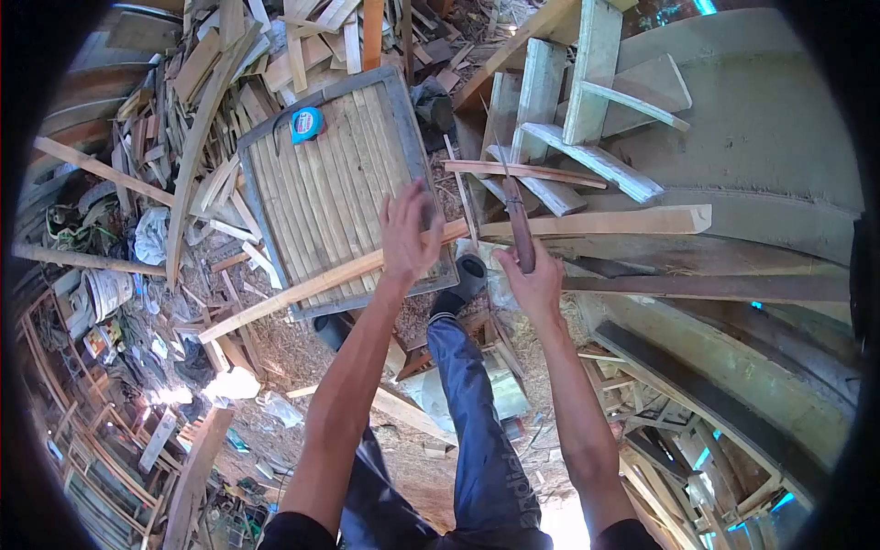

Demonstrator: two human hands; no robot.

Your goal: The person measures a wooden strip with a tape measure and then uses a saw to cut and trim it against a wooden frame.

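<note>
My left hand (409,236) is over the right side of a slatted wooden panel (316,197), above a long wooden strip (293,295) lying across it. Its fingers are spread; a small dark patch beside them is too blurred to name. In my right hand (538,284) is the brown handle of a thin-bladed tool (519,220), its narrow blade pointing away from me. The blade reaches past a thin reddish strip (550,172) and a thicker pale beam (632,221). A blue tape measure (307,124) rests on the panel's upper part.
Piled wood scraps (215,73) lie at the upper left. White-painted boards (591,78) stand at the upper right, against a large curved surface (761,119). Long planks (706,289) extend along the right. My shod foot (470,275) is by the panel's lower right corner.
</note>
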